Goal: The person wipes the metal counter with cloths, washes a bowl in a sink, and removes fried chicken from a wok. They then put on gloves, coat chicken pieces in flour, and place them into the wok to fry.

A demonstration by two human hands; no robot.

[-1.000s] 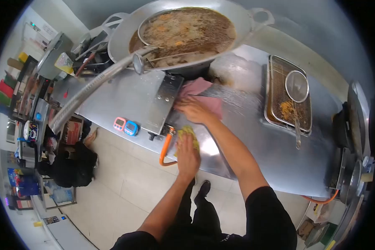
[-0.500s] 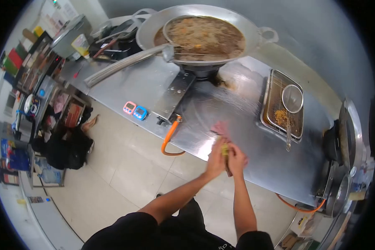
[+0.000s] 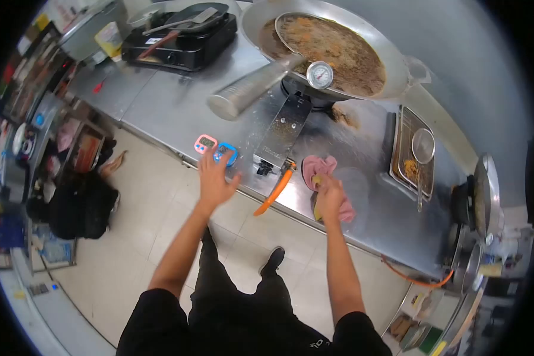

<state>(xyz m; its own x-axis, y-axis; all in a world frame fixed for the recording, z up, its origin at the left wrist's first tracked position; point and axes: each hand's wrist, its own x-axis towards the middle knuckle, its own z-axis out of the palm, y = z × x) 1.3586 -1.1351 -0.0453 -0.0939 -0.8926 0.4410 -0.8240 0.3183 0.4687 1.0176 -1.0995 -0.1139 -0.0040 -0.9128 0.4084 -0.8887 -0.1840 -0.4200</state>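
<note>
My left hand (image 3: 217,183) is spread, its fingertips over the lower part of a blue digital timer (image 3: 230,153). A pink digital timer (image 3: 206,142) sits just left of the blue one. My right hand (image 3: 331,199) is closed on a pink cloth (image 3: 318,168) with a yellowish patch, bunched on the steel counter (image 3: 368,204) near its front edge. The fingers partly hide the cloth.
A large wok (image 3: 397,65) of bubbling oil holds a long-handled strainer (image 3: 249,89); a dial thermometer (image 3: 320,75) is at its near rim. An orange hose (image 3: 276,193) hangs over the counter edge. Right stands a rack tray (image 3: 397,172); a black stove (image 3: 189,50) is at back left.
My hands have parted. The left has moved left to the timers; the right has lowered the pink cloth onto the counter. The view has shifted, and the strainer handle points more toward me.
</note>
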